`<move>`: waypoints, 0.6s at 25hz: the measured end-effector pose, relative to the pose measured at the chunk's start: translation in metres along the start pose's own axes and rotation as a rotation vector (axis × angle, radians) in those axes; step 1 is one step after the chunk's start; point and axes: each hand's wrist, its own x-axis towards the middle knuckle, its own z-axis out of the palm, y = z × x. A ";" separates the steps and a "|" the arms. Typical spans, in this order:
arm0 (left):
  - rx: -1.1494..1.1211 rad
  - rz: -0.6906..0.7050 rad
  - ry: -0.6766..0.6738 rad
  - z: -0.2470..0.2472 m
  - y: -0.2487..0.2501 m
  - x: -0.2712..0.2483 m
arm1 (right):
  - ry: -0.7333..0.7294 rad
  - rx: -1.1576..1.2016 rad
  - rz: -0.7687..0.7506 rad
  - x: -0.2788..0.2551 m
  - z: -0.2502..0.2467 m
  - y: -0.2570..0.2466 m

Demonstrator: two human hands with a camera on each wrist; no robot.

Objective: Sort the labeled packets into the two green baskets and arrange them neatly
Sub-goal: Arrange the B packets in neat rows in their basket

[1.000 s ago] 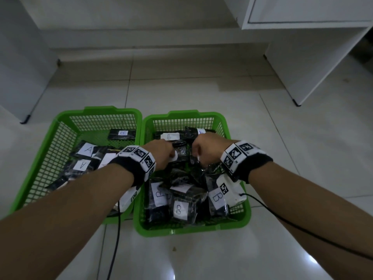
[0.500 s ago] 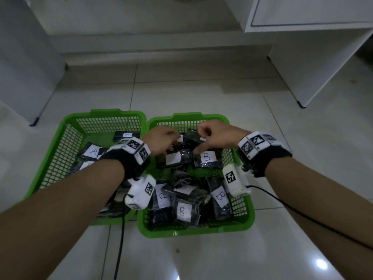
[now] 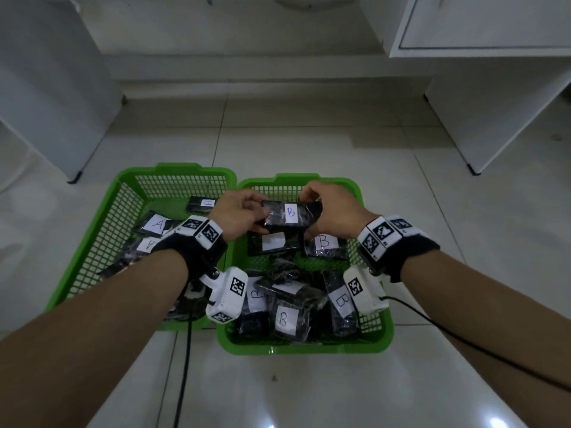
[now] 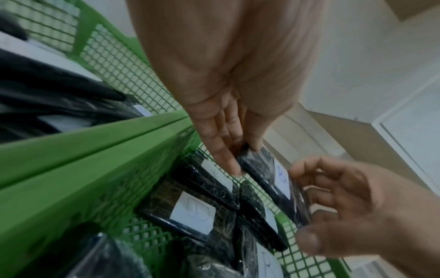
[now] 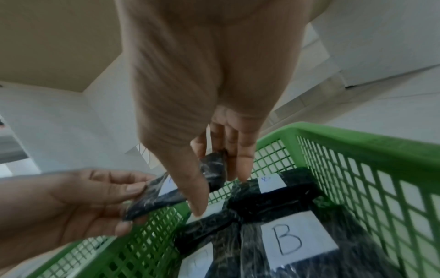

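Both hands hold one black packet (image 3: 290, 214) with a white B label above the far end of the right green basket (image 3: 375, 341). My left hand (image 3: 239, 213) pinches its left end and my right hand (image 3: 329, 211) pinches its right end. In the left wrist view the same B packet (image 4: 273, 180) sits between thumb and fingers; in the right wrist view the B packet (image 5: 212, 175) hangs over the mesh floor. Several other B packets (image 3: 282, 318) lie in the right basket. The left green basket (image 3: 102, 230) holds packets labeled A (image 3: 157, 225).
The baskets stand side by side on a pale tiled floor (image 3: 309, 390). White cabinets stand at the far left (image 3: 46, 97) and far right (image 3: 494, 88). Black cables (image 3: 185, 366) trail from both wrist cameras toward me.
Both hands rose from among the packets in the right basket's middle and moved toward its far end, lifting one B packet between them.
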 end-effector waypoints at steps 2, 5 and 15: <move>0.175 0.048 0.042 -0.006 0.000 -0.001 | 0.053 -0.053 -0.017 0.000 0.009 -0.002; 0.843 0.228 0.111 -0.022 -0.005 0.003 | 0.049 -0.225 -0.013 0.003 0.028 0.000; 1.303 0.104 -0.138 -0.017 -0.023 0.005 | -0.124 -0.332 -0.042 0.021 0.055 -0.007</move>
